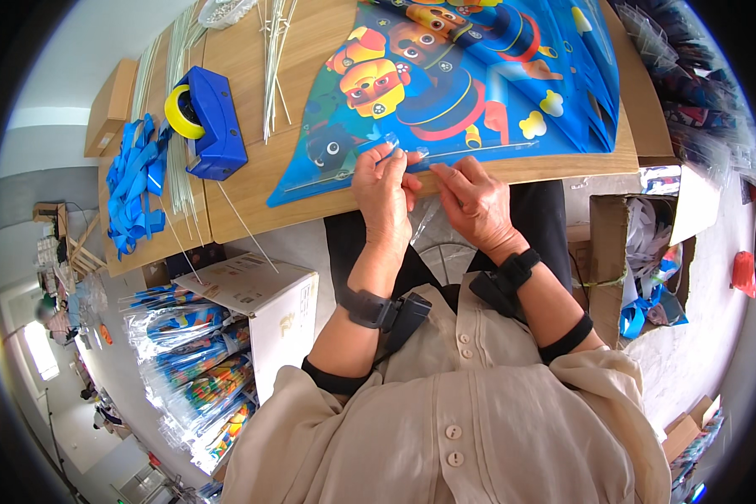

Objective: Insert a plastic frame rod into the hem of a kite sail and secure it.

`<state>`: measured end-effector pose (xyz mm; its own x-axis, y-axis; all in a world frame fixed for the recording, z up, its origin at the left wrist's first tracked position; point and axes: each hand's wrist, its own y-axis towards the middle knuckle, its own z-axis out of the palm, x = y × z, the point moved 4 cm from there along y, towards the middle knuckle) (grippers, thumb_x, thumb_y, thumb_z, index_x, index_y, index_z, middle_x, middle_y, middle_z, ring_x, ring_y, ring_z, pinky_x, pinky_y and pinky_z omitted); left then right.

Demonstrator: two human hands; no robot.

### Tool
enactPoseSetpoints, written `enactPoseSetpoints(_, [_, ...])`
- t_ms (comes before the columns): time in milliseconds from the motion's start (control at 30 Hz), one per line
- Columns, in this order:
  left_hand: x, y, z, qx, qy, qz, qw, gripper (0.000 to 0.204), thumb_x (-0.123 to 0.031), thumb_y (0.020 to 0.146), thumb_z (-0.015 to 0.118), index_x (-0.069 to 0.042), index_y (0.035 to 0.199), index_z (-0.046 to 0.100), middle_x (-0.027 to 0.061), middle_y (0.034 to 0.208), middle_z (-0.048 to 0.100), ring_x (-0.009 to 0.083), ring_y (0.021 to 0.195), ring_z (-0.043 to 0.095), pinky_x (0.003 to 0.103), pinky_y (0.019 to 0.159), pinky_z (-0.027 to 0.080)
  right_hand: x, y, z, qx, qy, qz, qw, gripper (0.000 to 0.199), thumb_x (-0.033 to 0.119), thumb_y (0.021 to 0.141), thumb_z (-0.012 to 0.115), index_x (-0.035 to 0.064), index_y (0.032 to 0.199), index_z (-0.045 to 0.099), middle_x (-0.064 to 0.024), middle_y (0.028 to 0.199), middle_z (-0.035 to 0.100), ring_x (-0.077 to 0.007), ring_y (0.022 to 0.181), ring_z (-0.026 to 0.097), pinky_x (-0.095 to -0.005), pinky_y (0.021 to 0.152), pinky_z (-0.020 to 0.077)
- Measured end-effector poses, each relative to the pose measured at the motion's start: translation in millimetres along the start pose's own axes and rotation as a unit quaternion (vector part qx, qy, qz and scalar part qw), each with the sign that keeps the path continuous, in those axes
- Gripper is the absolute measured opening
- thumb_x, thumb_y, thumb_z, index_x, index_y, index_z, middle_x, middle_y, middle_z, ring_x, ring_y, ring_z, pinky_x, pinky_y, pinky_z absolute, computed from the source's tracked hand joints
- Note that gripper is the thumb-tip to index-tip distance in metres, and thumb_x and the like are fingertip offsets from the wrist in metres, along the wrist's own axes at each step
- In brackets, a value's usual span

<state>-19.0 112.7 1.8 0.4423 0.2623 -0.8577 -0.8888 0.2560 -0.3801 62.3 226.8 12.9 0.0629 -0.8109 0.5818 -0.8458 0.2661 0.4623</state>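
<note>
A blue kite sail (496, 118) printed with cartoon dogs lies on the wooden table, its near edge along the table's front. Along that edge runs a thin pale rod (491, 150). Small clear plastic pieces (422, 153) show at the middle of the edge, between my hands. My left hand (384, 189) is closed in a pinch over the edge, right by these pieces. Just to its right, my right hand (477, 202) is also closed, its thumb and forefinger pressed together at the edge. The fingers hide what each pinches.
A blue tape dispenser (218, 126) with yellow tape stands at the left, beside a heap of blue ribbon (134, 185). Bundles of thin white rods (273, 67) lie farther back. Below the table's left are a carton (281, 307) and packed kites (197, 361); an open carton (609, 244) stands right.
</note>
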Motion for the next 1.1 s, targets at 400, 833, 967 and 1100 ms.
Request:
enactPoseSetpoints(400, [3.3, -1.8, 0.3, 0.039, 0.062, 0.06, 0.996, 0.03, -0.016, 0.092, 0.055, 0.0, 0.115, 0.043, 0.0144, 0.094, 0.061, 0.0094, 0.064, 0.052, 0.02, 0.051, 0.04, 7.4, 0.1, 3.7, 0.057, -0.059, -0.034, 0.996, 0.032, 0.01, 0.071, 0.064, 0.009, 0.102, 0.063, -0.0035, 0.081, 0.052, -0.0197, 0.072, 0.06, -0.0327, 0.055, 0.05])
enactPoseSetpoints(833, [-22.3, -2.1, -23.5, 0.011, 0.014, -0.049, 0.999, 0.042, -0.04, 0.095, 0.045, 0.0, 0.096, 0.054, -0.0036, 0.053, 0.036, 0.0039, 0.041, 0.03, 0.021, 0.037, 0.025, 21.8, 12.1, 7.3, 0.158, -0.15, 0.02, 0.976, 0.06, 0.031, 0.073, 0.07, 0.0058, 0.123, 0.051, -0.0088, 0.082, 0.054, -0.0251, 0.071, 0.062, -0.0352, 0.056, 0.0508])
enactPoseSetpoints(967, [-19.6, 1.0, -31.7, 0.04, -0.007, -0.118, 0.992, 0.053, -0.047, 0.096, 0.037, 0.004, 0.097, 0.053, -0.0058, 0.053, 0.029, 0.0047, 0.04, 0.026, 0.021, 0.037, 0.023, 19.9, 10.6, 11.2, 0.161, -0.143, 0.013, 0.976, 0.063, 0.033, 0.072, 0.071, 0.0045, 0.124, 0.05, -0.0106, 0.085, 0.055, -0.0272, 0.066, 0.063, -0.0358, 0.055, 0.0513])
enactPoseSetpoints(1100, [-16.8, 3.3, -32.5, 0.072, -0.035, -0.147, 0.986, 0.055, -0.047, 0.096, 0.037, 0.005, 0.098, 0.052, -0.0061, 0.052, 0.029, 0.0042, 0.04, 0.025, 0.021, 0.037, 0.023, 17.8, 7.5, 9.8, 0.152, -0.128, 0.02, 0.98, 0.064, 0.034, 0.073, 0.07, 0.0053, 0.126, 0.048, -0.0097, 0.085, 0.053, -0.0264, 0.067, 0.061, -0.0353, 0.056, 0.0495])
